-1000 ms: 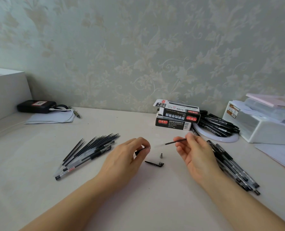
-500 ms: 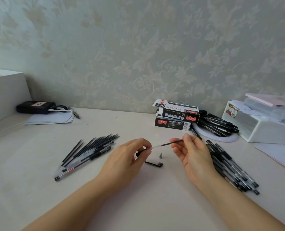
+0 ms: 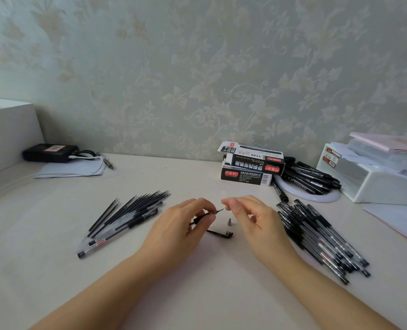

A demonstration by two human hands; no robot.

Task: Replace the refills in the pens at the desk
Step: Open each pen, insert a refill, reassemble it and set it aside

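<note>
We had our left hand (image 3: 181,225) pinched shut on the clear-barrelled pen body with its black grip (image 3: 201,216), the thin refill tip (image 3: 220,210) poking out toward our right hand (image 3: 250,215). The right hand's fingertips (image 3: 230,206) hovered just beside that tip, loosely curled and holding nothing we could make out; the motion blur left us unsure.

Just below, the small grey metal nose cone (image 3: 229,221) stood upright on the pale surface (image 3: 197,294), with the black clipped pen cap (image 3: 220,233) lying near it. The cone looked easy to knock: a careless sweep of the right hand could send it rolling into the heap of black pens (image 3: 321,236) to the right, where we judged it hard to find. The loose black refills (image 3: 131,208) fanned out to the left could likewise mix spent with fresh. Pushing the refill crookedly risked bending its tip.
</note>
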